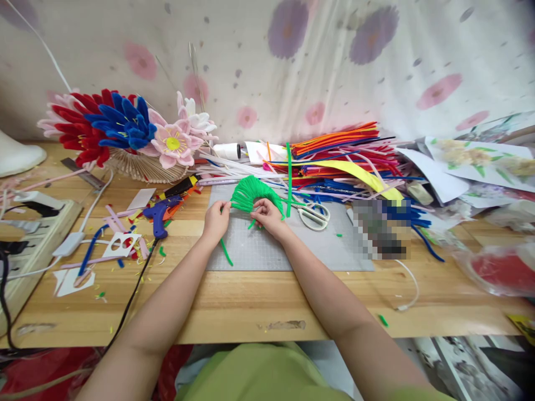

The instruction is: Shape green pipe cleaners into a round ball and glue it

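Note:
Between my hands, over the grey cutting mat (317,250), is a fan-shaped green pipe cleaner piece (253,188) made of many stems side by side. My left hand (217,221) pinches its left edge, and a loose green stem end (227,253) hangs below that hand. With closed fingers my right hand (268,217) grips the lower inner part of the same piece. Just to the right lie white-handled scissors (314,217), their blades partly hidden. A straight green pipe cleaner (289,178) lies upright in view beyond my right hand.
A blue glue gun (160,216) lies left among scraps, its black cord running to the front edge. Pipe cleaner flowers (125,125) stand at the back left. Bundles of coloured pipe cleaners (334,147) fill the back right. A power strip (37,245) sits at far left.

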The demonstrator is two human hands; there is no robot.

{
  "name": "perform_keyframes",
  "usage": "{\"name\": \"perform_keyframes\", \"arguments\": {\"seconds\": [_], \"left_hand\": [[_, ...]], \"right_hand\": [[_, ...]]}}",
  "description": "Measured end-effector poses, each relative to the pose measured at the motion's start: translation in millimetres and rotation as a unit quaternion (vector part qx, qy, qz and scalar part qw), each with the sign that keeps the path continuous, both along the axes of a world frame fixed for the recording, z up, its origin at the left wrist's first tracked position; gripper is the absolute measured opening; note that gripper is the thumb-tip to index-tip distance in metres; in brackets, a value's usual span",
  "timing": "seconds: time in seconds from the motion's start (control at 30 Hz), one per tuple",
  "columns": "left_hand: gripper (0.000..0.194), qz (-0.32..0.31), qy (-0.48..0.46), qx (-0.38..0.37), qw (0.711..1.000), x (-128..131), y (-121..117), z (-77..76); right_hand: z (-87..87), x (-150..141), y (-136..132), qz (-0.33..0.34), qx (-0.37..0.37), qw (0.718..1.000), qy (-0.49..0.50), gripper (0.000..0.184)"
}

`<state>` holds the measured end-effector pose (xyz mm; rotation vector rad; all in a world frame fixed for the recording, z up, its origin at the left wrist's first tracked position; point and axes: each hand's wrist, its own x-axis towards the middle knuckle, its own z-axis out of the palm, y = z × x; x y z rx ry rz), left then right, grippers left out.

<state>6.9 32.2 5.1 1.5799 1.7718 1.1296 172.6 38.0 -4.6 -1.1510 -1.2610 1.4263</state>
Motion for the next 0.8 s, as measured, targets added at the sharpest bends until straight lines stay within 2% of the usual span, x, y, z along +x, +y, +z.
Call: {"name": "perform_keyframes", "arguments": {"seconds": [0.1,0.17,0.23,0.3,0.33,0.43,0.53,0.63,0.7,0.8], "left_hand": [[0.021,0.010,0.055,0.022,0.998,-1,-3,5.1],[0.024,0.004,0.041,0.014,0.999,-2,-3,5.7],[0.028,0.002,-0.023,-0.015,1.000,-1,-2,6.3],[0.029,0.008,-0.136,-0.080,0.987,0,-2,10.1],[0.029,0.008,-0.201,-0.122,0.972,1,-2,13.6],[0.023,-0.025,-0.358,-0.239,0.902,1,-5,27.5],[0.022,-0.054,-0.460,-0.323,0.826,-2,-6,38.1],[0.022,-0.038,-0.539,-0.368,0.756,-6,-5,40.1],[0.020,-0.030,-0.566,-0.371,0.735,-8,-4,38.2],[0.021,-0.043,-0.587,-0.369,0.720,-9,-3,35.3]], "right_hand": [[-7.8,-2,1,-0.001,0.031,0.999,-0.029,0.023],[-11.9,-3,2,-0.009,0.044,0.997,-0.057,0.017],[-13.7,-4,1,-0.021,0.068,0.993,-0.089,0.012],[-12.9,-5,-1,-0.033,0.105,0.986,-0.123,0.008],[-11.8,-5,-2,-0.036,0.123,0.982,-0.138,0.007],[-7.6,-7,-6,-0.044,0.155,0.972,-0.169,0.005],[-4.5,-6,-9,-0.049,0.170,0.966,-0.187,0.004],[-2.9,-4,-10,-0.042,0.186,0.962,-0.193,0.004],[-2.3,-3,-10,-0.034,0.190,0.962,-0.194,0.004],[-1.4,-1,-10,-0.029,0.189,0.962,-0.194,0.006]]}}
